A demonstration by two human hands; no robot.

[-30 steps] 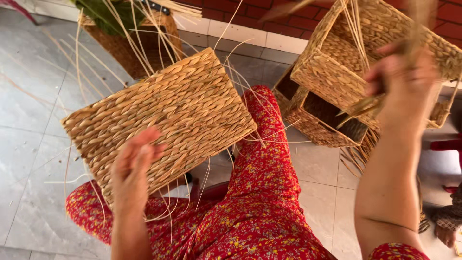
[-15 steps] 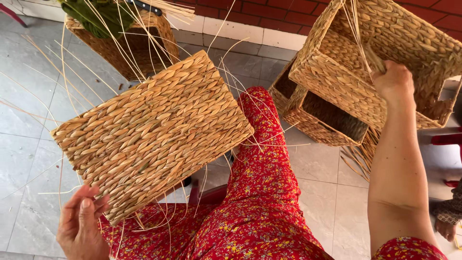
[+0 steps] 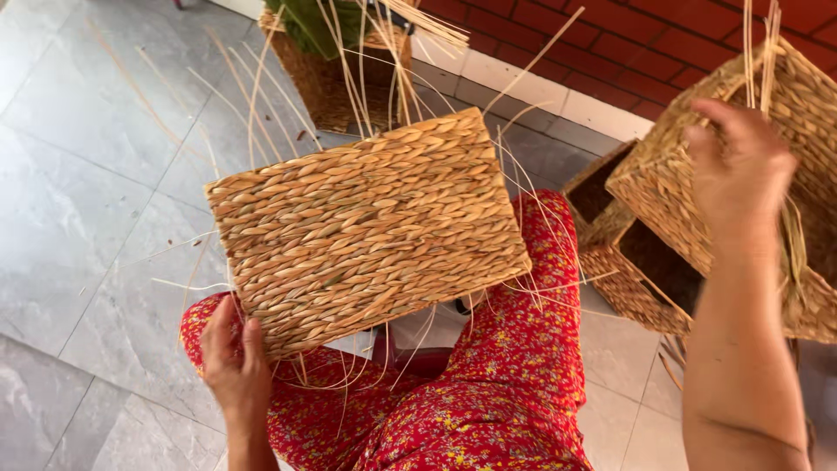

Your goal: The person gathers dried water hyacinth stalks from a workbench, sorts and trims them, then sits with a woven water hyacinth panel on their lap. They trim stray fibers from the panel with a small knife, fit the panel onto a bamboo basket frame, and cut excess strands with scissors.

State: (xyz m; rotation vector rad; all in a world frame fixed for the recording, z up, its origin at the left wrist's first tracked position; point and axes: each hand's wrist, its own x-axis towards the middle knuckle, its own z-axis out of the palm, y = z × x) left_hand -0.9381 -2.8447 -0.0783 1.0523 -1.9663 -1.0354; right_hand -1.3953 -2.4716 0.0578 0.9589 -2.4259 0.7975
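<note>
A rectangular woven straw basket (image 3: 366, 231) lies bottom-up over my lap, with thin loose reeds sticking out around its edges. My left hand (image 3: 231, 358) grips its near left corner from below. My right hand (image 3: 741, 179) is raised at the right, fingers closed on thin reed strands (image 3: 763, 52) in front of a tilted woven basket (image 3: 811, 131). My legs in red flowered trousers (image 3: 497, 392) stretch out under the basket.
More woven baskets (image 3: 636, 262) are stacked at the right, open sides showing. At the top, another basket (image 3: 336, 78) holds green material and long reeds. Grey floor tiles (image 3: 78, 174) lie at the left; a red brick wall (image 3: 645, 35) runs along the back.
My left hand dropped from the basket's underside to its near left corner. The basket turned flatter toward me. My right hand moved along the stacked baskets at the right.
</note>
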